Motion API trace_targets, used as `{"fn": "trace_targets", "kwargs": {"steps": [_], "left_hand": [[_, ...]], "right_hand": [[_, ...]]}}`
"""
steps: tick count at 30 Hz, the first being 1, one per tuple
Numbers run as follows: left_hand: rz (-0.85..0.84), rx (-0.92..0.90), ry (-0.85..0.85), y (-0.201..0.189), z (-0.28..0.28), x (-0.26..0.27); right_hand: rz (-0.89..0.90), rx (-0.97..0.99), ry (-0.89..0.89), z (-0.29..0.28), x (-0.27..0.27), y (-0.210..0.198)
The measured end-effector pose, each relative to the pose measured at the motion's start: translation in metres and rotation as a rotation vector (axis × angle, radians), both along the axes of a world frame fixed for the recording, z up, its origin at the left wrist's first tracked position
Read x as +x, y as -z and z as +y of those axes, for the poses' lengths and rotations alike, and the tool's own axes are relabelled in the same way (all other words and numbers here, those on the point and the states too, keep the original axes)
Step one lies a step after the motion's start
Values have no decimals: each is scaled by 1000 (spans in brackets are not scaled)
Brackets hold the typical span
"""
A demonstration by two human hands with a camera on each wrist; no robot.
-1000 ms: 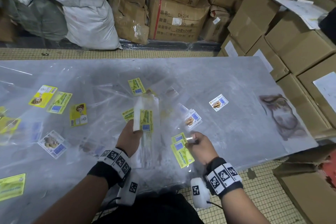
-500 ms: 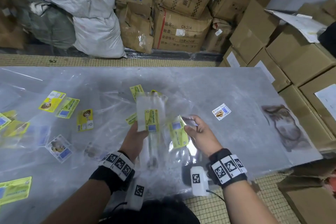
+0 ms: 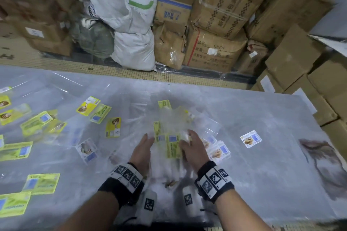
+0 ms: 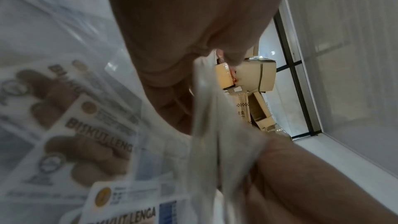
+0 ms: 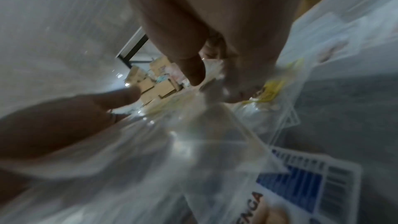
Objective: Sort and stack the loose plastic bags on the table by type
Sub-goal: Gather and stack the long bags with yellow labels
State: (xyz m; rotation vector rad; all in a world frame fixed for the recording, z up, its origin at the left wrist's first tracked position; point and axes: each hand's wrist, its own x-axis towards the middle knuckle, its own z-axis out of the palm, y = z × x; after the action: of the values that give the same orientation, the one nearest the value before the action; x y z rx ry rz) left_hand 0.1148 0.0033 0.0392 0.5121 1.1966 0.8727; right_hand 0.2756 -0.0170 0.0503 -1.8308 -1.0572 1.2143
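In the head view, a bundle (image 3: 171, 142) of clear bags with yellow-green labels was held upright at the 6 o'clock edge of the table (image 3: 272, 137). It was gripped between the left hand (image 3: 142, 151) at 9 o'clock of it and the right hand (image 3: 193, 149) at 3 o'clock, both with fingers curled onto the plastic. Loose yellow bags (image 3: 37, 124) were scattered toward 9 o'clock. White-label biscuit bags (image 3: 218, 151) lay just beside the right hand, with a single one (image 3: 250, 139) farther out at 3 o'clock. Boxes (image 3: 216, 50) and sacks (image 3: 131, 47) were stacked beyond the table at 12 o'clock; what they contained could not be told.

In the left wrist view, the left hand (image 4: 193, 40) was closed on a pinched fold of clear film (image 4: 206, 108), with biscuit-label bags (image 4: 75, 125) lying flat at 8 o'clock.

In the right wrist view, film (image 5: 204, 125) was pinched by the right hand (image 5: 215, 31) between thumb and fingers; a blue-barcode label (image 5: 301, 185) was seen at 5 o'clock.

The step was judged to be squaring up the gathered bundle. It would be done best if the edges were tapped level against the table, labels kept facing one way, and the grip kept light, since slick film was likely to slide and fan out.
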Motion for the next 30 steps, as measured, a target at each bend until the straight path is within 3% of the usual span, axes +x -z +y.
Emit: {"fn": "trace_targets", "kwargs": {"steps": [2,6,13,20,30], "left_hand": [[7,-20,-31,12,3,-2],[169,189,99,9,2,-2],[215,216,-5,9,5,-12],[509,302,-115,2,10,-32],[305,493,-330,-41,37,-73]], "right_hand": [[-97,14,-54,3,-11,10],[-123,8,-136,17,-21,23],[201,-84,-170,30,-27,16],[254,-27,-243,47,-49,18],[175,242,-300,79,-120,-17]]}}
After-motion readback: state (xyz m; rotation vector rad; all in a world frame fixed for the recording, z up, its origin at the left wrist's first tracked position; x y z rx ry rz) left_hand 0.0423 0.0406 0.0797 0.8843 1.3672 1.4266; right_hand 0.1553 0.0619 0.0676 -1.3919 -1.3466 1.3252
